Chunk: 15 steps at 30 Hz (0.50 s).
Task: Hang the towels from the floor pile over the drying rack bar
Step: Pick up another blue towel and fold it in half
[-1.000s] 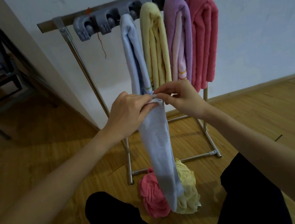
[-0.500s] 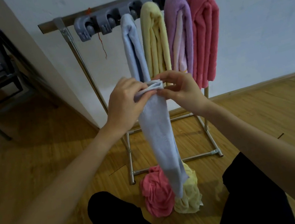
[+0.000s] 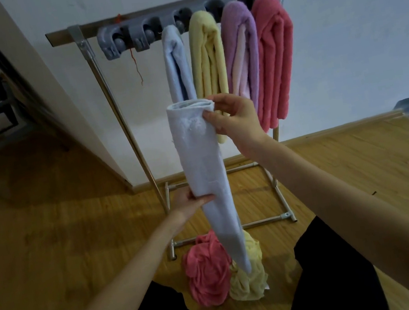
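The blue towel (image 3: 205, 171) hangs folded lengthwise in front of the rack (image 3: 119, 109), its lower tip just above the floor pile. My right hand (image 3: 236, 116) pinches its top fold between thumb and fingertips, level with the lower ends of the hung towels. My left hand (image 3: 188, 204) grips its middle, thumb across the front, near the rack's base. On the rack bar (image 3: 198, 1) hang a second blue towel (image 3: 176, 64), a yellow towel (image 3: 207, 56), a purple towel (image 3: 243, 47) and a pink towel (image 3: 275, 57), side by side. In front of the rack's base lie a crumpled pink cloth (image 3: 207, 271) and yellow cloth (image 3: 249, 278), touching each other.
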Each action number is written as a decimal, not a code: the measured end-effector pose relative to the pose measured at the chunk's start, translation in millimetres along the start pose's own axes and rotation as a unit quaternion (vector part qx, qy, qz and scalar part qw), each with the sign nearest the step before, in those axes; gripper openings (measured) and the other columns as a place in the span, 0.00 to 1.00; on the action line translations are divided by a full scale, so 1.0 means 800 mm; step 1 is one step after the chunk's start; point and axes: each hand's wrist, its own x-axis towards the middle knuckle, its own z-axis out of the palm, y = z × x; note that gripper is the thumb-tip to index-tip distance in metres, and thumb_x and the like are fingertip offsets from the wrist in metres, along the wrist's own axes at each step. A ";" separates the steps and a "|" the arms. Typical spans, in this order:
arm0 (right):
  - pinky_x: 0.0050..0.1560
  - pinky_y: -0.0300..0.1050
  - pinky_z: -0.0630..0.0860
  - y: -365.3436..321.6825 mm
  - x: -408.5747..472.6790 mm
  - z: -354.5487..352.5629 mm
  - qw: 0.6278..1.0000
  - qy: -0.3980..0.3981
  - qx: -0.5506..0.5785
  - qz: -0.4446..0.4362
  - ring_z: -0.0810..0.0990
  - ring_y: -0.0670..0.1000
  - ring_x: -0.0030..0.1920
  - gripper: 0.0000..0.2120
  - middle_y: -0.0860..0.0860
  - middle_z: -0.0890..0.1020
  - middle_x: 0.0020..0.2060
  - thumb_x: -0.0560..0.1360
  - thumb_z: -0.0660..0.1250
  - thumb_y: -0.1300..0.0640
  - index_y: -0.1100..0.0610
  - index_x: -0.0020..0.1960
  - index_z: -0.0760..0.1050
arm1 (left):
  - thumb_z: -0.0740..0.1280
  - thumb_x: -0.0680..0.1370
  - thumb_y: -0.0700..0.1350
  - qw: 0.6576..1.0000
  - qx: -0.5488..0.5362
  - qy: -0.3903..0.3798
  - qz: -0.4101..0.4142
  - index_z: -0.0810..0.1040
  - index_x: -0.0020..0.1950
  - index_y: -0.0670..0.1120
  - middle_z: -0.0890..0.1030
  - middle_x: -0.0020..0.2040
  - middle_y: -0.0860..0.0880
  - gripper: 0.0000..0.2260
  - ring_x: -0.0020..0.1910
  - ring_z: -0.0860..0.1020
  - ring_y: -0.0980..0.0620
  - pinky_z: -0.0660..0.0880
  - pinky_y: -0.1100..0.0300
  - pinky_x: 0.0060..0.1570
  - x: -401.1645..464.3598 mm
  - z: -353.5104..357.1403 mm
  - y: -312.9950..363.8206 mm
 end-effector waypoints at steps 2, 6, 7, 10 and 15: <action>0.51 0.58 0.79 -0.006 0.003 0.000 0.999 0.012 0.031 0.009 0.81 0.61 0.49 0.14 0.62 0.81 0.49 0.73 0.68 0.68 0.68 0.59 0.75 | 0.77 0.69 0.45 0.999 -0.036 -0.031 -0.010 0.78 0.52 0.50 0.82 0.49 0.52 0.14 0.50 0.80 0.55 0.76 0.64 0.45 0.008 0.012 -0.013; 0.45 0.49 0.80 -0.010 0.010 -0.012 0.992 0.087 0.094 0.014 0.82 0.58 0.47 0.11 0.61 0.82 0.45 0.74 0.68 0.68 0.67 0.56 0.76 | 0.75 0.71 0.45 0.993 -0.068 -0.079 -0.062 0.79 0.55 0.47 0.83 0.52 0.49 0.14 0.51 0.80 0.54 0.78 0.61 0.49 0.006 0.031 -0.042; 0.45 0.50 0.80 -0.007 0.011 -0.016 0.988 0.120 0.093 0.014 0.82 0.58 0.46 0.10 0.62 0.82 0.45 0.73 0.68 0.68 0.67 0.54 0.77 | 0.75 0.71 0.46 0.990 -0.077 -0.084 -0.079 0.79 0.56 0.44 0.83 0.54 0.47 0.16 0.52 0.81 0.52 0.78 0.57 0.52 0.007 0.033 -0.052; 0.45 0.49 0.79 0.017 0.014 -0.033 0.975 0.217 0.040 0.029 0.79 0.52 0.42 0.10 0.59 0.80 0.43 0.72 0.67 0.67 0.66 0.53 0.76 | 0.74 0.72 0.48 0.991 -0.049 -0.073 -0.099 0.80 0.55 0.42 0.83 0.53 0.46 0.15 0.51 0.81 0.51 0.78 0.54 0.55 0.014 0.030 -0.065; 0.37 0.46 0.73 0.086 -0.002 -0.061 0.960 0.256 -0.064 0.096 0.72 0.49 0.36 0.07 0.53 0.73 0.37 0.69 0.62 0.66 0.61 0.46 0.69 | 0.71 0.74 0.48 0.995 -0.006 -0.042 -0.086 0.78 0.47 0.49 0.81 0.46 0.49 0.05 0.46 0.80 0.51 0.75 0.61 0.44 0.025 0.009 -0.044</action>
